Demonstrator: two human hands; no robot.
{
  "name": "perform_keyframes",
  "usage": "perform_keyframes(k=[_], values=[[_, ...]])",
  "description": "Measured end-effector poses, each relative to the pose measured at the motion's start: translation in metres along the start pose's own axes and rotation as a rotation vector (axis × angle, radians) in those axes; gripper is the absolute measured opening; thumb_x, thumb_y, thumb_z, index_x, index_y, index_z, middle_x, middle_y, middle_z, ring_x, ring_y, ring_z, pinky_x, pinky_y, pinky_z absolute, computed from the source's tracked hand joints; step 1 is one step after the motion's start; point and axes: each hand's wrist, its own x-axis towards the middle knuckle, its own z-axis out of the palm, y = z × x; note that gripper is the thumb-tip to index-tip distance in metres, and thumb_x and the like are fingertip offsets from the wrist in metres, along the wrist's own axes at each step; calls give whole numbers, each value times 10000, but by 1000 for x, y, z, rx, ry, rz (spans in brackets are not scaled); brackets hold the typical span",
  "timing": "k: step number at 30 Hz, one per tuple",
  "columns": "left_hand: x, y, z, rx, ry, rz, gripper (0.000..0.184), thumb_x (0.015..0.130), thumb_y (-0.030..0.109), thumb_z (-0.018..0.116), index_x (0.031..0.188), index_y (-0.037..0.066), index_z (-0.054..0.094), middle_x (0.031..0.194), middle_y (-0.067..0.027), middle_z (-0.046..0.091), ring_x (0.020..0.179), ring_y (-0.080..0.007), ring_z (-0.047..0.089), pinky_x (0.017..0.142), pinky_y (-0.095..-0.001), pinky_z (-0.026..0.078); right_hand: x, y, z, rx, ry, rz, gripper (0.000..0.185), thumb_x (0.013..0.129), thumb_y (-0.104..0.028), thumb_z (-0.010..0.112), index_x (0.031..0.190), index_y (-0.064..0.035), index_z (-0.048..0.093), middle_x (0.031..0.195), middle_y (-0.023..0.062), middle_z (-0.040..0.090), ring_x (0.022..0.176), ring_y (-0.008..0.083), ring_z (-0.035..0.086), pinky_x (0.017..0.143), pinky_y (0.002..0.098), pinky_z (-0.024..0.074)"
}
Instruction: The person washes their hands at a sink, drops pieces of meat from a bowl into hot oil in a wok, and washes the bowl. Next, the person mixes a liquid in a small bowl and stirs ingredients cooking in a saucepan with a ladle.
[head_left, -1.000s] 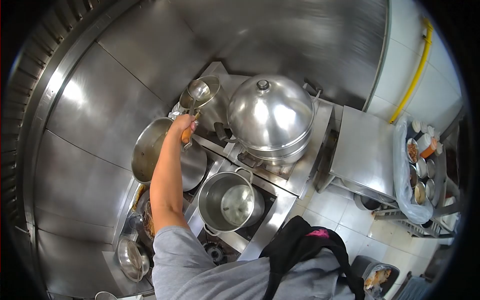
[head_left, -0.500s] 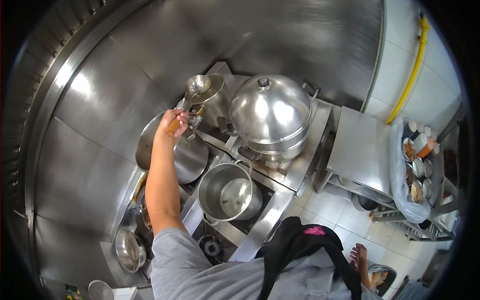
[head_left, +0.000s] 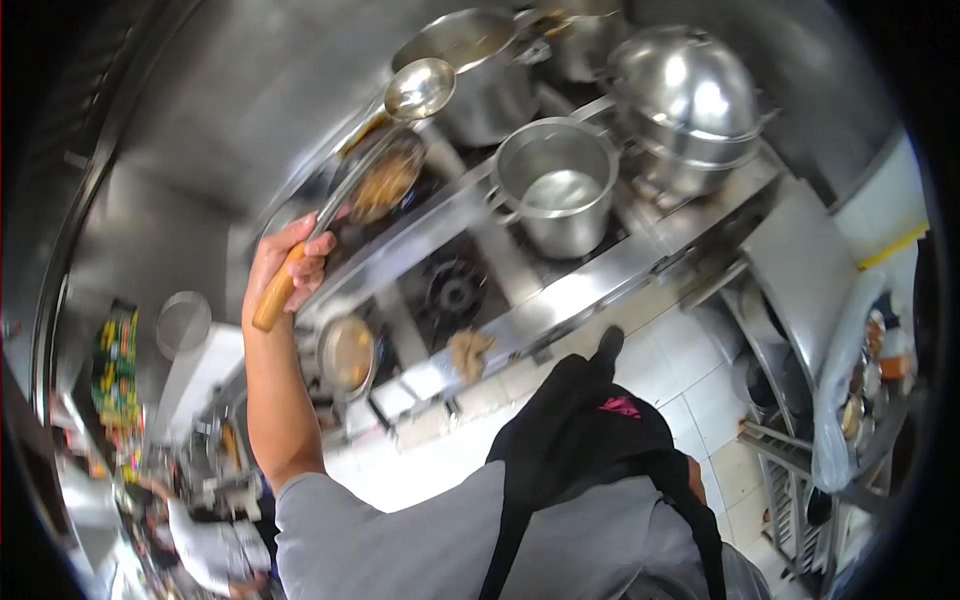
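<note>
Head view: left hand (head_left: 298, 262) has its grip closed round the wooden handle of a ladle (head_left: 420, 90), fingers wrapped, handle butt sticking out below the palm. Ladle is up over the left part of the stove (head_left: 590, 285), bowl end away from the body. Its bowl overlaps the large pot (head_left: 490, 105) in view; can't tell the gap. Shaft crosses in front of a pan with brown food (head_left: 385, 187).

Right hand out of frame, grip state can't be told.

Open two-handled pot (head_left: 557, 165) sits upright on the stove, between the bare burner (head_left: 453, 290) and the dome-lidded steamer (head_left: 685, 85). Tan cloth (head_left: 468, 355) at the stove's front edge, near that burner. Round metal bowl (head_left: 347, 357) nearer the body than the pan, below the left hand's level in view. Person in a light top (head_left: 215, 545) at lower left, well apart, blurred.
</note>
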Motion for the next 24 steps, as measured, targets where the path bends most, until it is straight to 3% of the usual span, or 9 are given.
perform_keyframes(k=[4, 5, 7, 10, 15, 17, 19, 20, 24], values=[[-137, -69, -70, 21, 297, -30, 428, 1040, 228, 500, 1399, -1, 451, 730, -18, 502, 402, -23, 401, 330, -163, 352, 9, 22, 4, -49, -58, 205, 389, 974, -319, 558, 1322, -147, 547, 1123, 101, 607, 939, 270, 606, 789, 440, 523], [-166, -87, -86, 57, 357, -50, 306, 1041, 263, 511, 1260, 50, 526, 730, -5, 505, 423, -25, 389, 348, -178, 328, 11, 21, 6, -56, -62, 242, 387, 975, -319, 557, 1322, -147, 547, 1119, 97, 607, 934, 267, 605, 783, 438, 525], [-206, -120, -102, 73, 581, -115, 123, 1025, 240, 515, 1066, 126, 538, 720, 3, 509, 454, -37, 383, 379, -192, 311, 17, 13, 13, -63, -64, 298, 385, 978, -318, 555, 1322, -147, 547, 1111, 91, 607, 924, 260, 604, 770, 436, 527], [-235, -178, -156, 170, 747, -174, 85, 987, 221, 526, 927, 167, 497, 703, 14, 507, 471, -58, 375, 409, -224, 323, 26, -4, 25, -91, -74, 337, 380, 983, -317, 552, 1323, -148, 546, 1100, 81, 607, 909, 251, 602, 750, 433, 531], [-239, -300, -277, 478, 927, -229, 134, 935, 179, 592, 1037, 92, 578, 656, -3, 535, 467, -105, 478, 429, -276, 394, 51, -59, 57, -153, -98, 302, 375, 989, -316, 549, 1324, -148, 546, 1085, 69, 607, 889, 238, 600, 724, 429, 536], [-243, -338, -286, 790, 1068, -107, 364, 933, 157, 604, 1269, 23, 564, 656, -31, 569, 492, -134, 541, 461, -317, 463, 50, -95, 71, -2, -24, 376, 366, 975, -315, 571, 1303, -153, 549, 1079, 65, 609, 879, 231, 601, 715, 419, 540], [-250, -361, -280, 1044, 1125, -73, 617, 912, 164, 609, 1488, 47, 420, 856, -197, 708, 670, -339, 696, 617, -460, 561, 55, -121, 80, -20, -29, 363, 373, 961, -320, 594, 1293, -157, 550, 1078, 60, 610, 872, 220, 602, 715, 406, 543], [-250, -376, -283, 1292, 1232, -9, 612, 911, 167, 614, 1489, 87, 431, 1001, -265, 711, 811, -458, 694, 733, -532, 548, 55, -132, 83, -16, -25, 316, 373, 959, -329, 598, 1289, -161, 553, 1076, 58, 609, 870, 215, 603, 713, 397, 544], [-252, -385, -241, 1260, 1366, 13, 657, 918, 177, 593, 1534, 133, 370, 1086, -284, 686, 948, -480, 664, 816, -561, 522, 55, -158, 98, -21, -18, 251, 388, 953, -352, 607, 1290, -167, 558, 1069, 51, 606, 868, 205, 604, 709, 386, 548]])
